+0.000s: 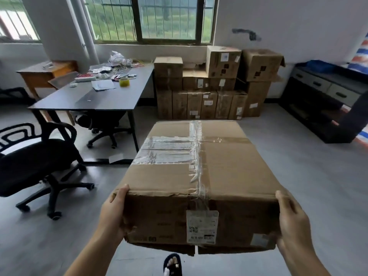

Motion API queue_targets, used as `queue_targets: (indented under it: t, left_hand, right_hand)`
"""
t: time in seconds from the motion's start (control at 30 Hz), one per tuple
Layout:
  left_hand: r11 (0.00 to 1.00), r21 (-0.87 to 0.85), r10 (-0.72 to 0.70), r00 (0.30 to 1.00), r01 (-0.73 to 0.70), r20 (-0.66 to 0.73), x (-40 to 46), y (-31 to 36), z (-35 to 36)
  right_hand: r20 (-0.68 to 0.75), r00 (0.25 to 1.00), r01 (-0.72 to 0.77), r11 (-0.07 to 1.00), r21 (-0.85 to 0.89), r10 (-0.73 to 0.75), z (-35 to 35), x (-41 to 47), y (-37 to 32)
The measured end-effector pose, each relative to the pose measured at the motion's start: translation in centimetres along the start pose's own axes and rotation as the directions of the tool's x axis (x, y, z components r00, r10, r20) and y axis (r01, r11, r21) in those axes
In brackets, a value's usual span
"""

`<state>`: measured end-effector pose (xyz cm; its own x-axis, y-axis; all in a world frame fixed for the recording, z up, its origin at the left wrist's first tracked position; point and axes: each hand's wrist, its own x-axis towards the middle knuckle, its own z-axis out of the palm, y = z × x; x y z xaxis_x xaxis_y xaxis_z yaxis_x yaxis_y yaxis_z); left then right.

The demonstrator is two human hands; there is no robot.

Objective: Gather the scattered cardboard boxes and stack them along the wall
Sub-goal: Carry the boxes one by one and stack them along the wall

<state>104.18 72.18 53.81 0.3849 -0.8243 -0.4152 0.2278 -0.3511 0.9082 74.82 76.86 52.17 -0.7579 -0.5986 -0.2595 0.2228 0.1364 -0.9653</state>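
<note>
A large cardboard box is held up off the floor in front of the person, roughly level, its long axis pointing away toward the far wall. Clear tape crosses its top in a wide band and a narrower strip runs lengthwise, and a white shipping label sits on the near face (the print is too blurred to read). The near lower edge looks crushed and slightly split.

The left hand grips the near left corner, thumb on the top edge, fingers wrapped round the side and out of sight. The right hand holds the near right corner the same way, thumb up at the top edge, fingers hidden behind the box.

Beyond the box, a stack of cardboard boxes stands against the wall under the barred window, several upright cartons in the bottom row and larger ones piled above.

To the left is a dark desk strewn with papers, cables and a roll of yellow tape, with a black office chair near it and another tucked beneath. A wooden side table stands behind the desk. A dark cabinet with grey drawers lines the right wall. A sandalled foot shows at the bottom edge.
</note>
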Motion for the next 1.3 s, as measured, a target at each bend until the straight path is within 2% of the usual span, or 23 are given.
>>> queue_targets:
  t: [0.4, 0.53, 0.9, 1.3]
  left_hand:
    - [1.000, 0.025, 0.016, 1.000, -0.016, 0.025, 23.2, 10.8, 13.9]
    - [0.999, -0.034, 0.023, 0.999, -0.021, 0.046, 29.2, 14.2, 17.9]
    - [0.992, -0.112, 0.052, 0.999, -0.053, -0.010, 49.1, 21.1, 32.1]
    - [0.958, -0.254, 0.124, 0.990, -0.136, -0.063, 72.1, 32.8, 45.6]
  right_hand:
    - [-0.012, 0.996, 0.088, 0.994, 0.059, -0.088, 21.2, 18.1, -5.7]
    - [-0.001, 0.994, 0.105, 0.992, 0.065, -0.105, 27.4, 23.1, -7.6]
    - [0.088, 0.979, 0.178, 0.980, 0.087, -0.186, 46.5, 43.1, -11.5]
    - [0.211, 0.946, 0.222, 0.967, 0.129, -0.245, 71.0, 62.3, -18.7]
